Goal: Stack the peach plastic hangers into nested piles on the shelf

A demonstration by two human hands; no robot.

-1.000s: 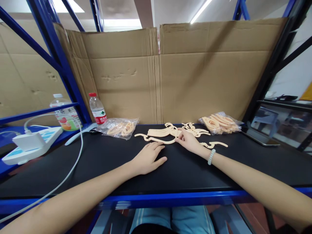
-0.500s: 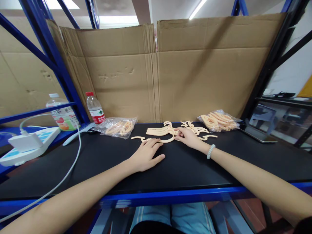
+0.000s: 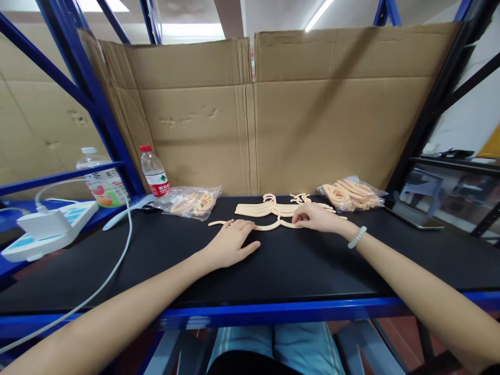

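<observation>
A long cream-coloured curved strip [image 3: 269,227] lies across the black tabletop, with a small upright loop or joint near its middle. My left hand [image 3: 231,242] rests flat over its left part, fingers stretched out and thumb spread. On the right part, my right hand [image 3: 319,217] has its fingertips pinched together at the strip; the hand hides some of it. Just behind lie several similar strips side by side [image 3: 253,210], with a curled end [image 3: 269,198] at their middle. More thin branching cream pieces [image 3: 300,198] lie beyond my right hand.
Clear bags of cream pieces lie at back left [image 3: 195,203] and back right [image 3: 351,194]. A red-capped bottle [image 3: 154,172], a larger bottle [image 3: 102,182], a power strip [image 3: 84,212] and a white cable [image 3: 128,237] are left. Cardboard [image 3: 332,120] closes the back. A flat dark device [image 3: 416,216] lies right.
My right hand has moved to the right along the front strip, from its middle to its right part. The middle joint is now uncovered. My left hand stays nearly in place.
</observation>
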